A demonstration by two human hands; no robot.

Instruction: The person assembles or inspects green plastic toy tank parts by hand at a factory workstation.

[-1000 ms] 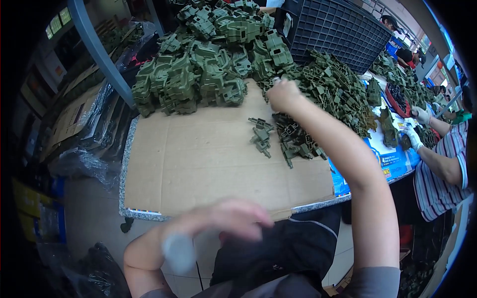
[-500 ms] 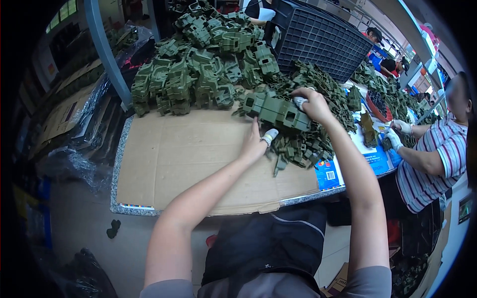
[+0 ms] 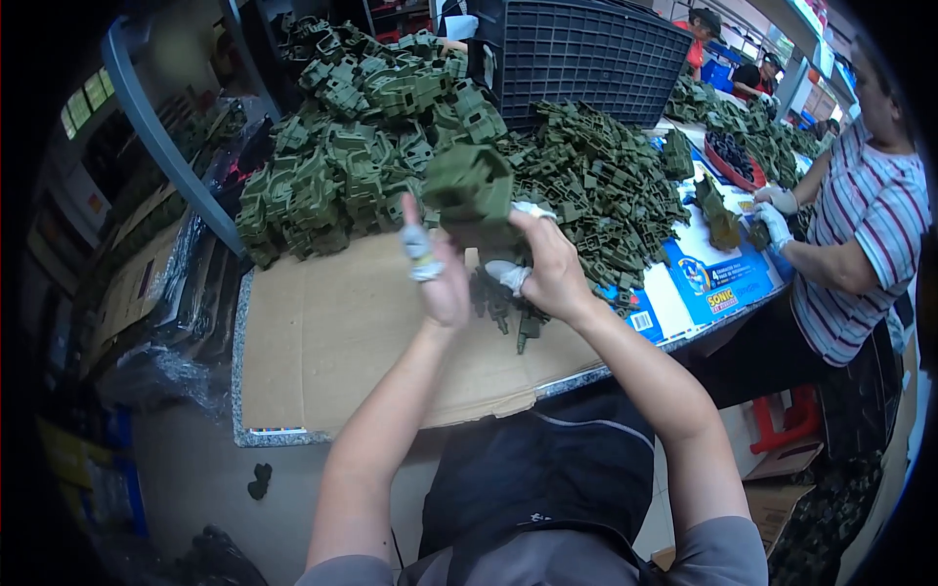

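A hollow, blocky green plastic part (image 3: 469, 186), blurred by motion, is raised over the worktable in front of me. My right hand (image 3: 555, 262) grips it at its lower right, white wrapping on the fingertips. Palm up, my left hand (image 3: 440, 288) is at the part's lower left with its wrapped thumb stretched away from it. The other left fingers are mostly hidden behind or under the part. Below my hands, several small dark green pieces (image 3: 498, 305) lie on the cardboard sheet (image 3: 352, 332).
Large green parts (image 3: 332, 176) are heaped at the back left, smaller green pieces (image 3: 606, 195) at the right. A black crate (image 3: 586, 59) stands behind them. A metal post (image 3: 161, 146) rises at the left. At the right, a co-worker in a striped shirt (image 3: 865, 215) handles parts with gloved hands.
The green part has moved left toward me and turned from lying lengthwise to showing its end. My left hand has turned palm up; my right hand has come down and left from the small-piece pile.
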